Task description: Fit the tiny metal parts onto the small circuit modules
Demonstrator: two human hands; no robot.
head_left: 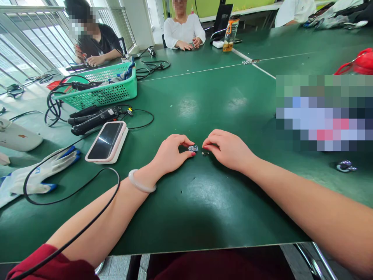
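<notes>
My left hand (171, 153) pinches a small circuit board (192, 148) by its left edge, between thumb and forefinger, just over the green table (163, 217). Opposite it, my right hand (229, 149) has its fingers drawn together in a pinch. A tiny dark part with a pale metallic bar (205, 153) lies beside the right fingertips. Whether those fingers touch it or hold something else cannot be made out. A narrow gap separates the two hands.
A pink-framed phone (107, 142) lies left, near black-handled tools (96, 118) and a green basket (99, 93). Work gloves (43, 171) rest further left. A black cable (115, 190) crosses my left forearm. Metallic pieces (345, 166) lie right. People sit across the table.
</notes>
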